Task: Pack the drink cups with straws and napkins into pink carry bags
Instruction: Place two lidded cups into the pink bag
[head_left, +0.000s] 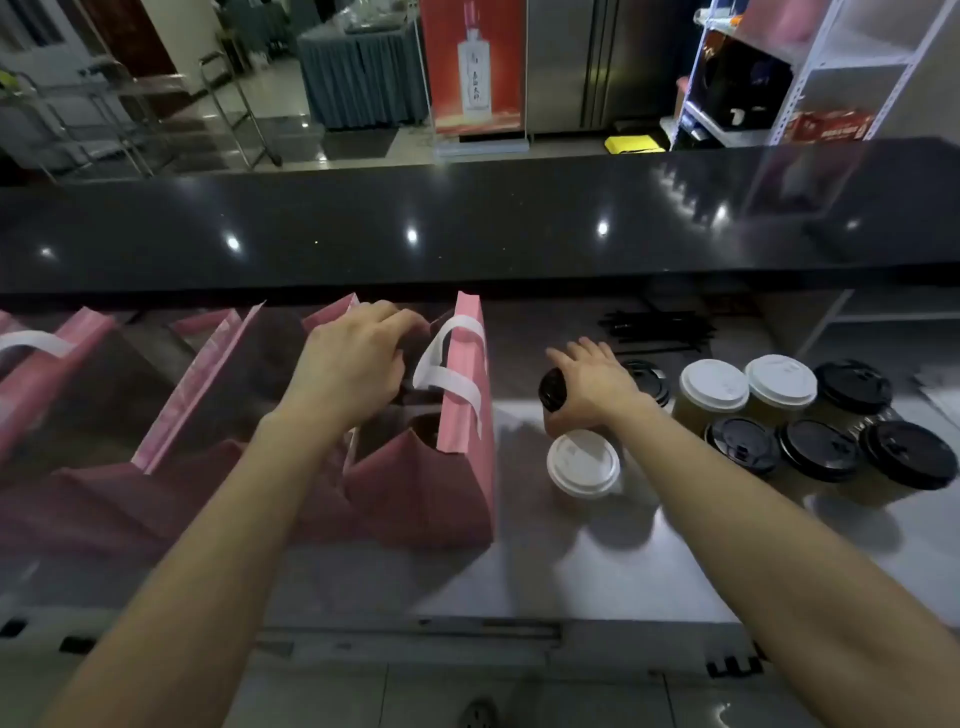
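Head view: lidded cups (779, 415) crowd beside right hand (587, 389), straws (657, 327) behind.

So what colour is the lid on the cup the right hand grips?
Black lid, under the right hand; head view.

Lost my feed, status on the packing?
Left hand holding pink bag open. Right hand gripping black-lidded cup. White-lidded cup close beside.

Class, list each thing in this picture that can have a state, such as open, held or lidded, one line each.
Pink paper carry bag with white handles: upright, mouth open, left hand inside it.
Black-lidded drink cup: lidded, gripped by right hand.
White-lidded drink cup: lidded, standing free on the counter.
Other cups on the right: lidded, standing, untouched.
Black straws: lying loose in a pile.
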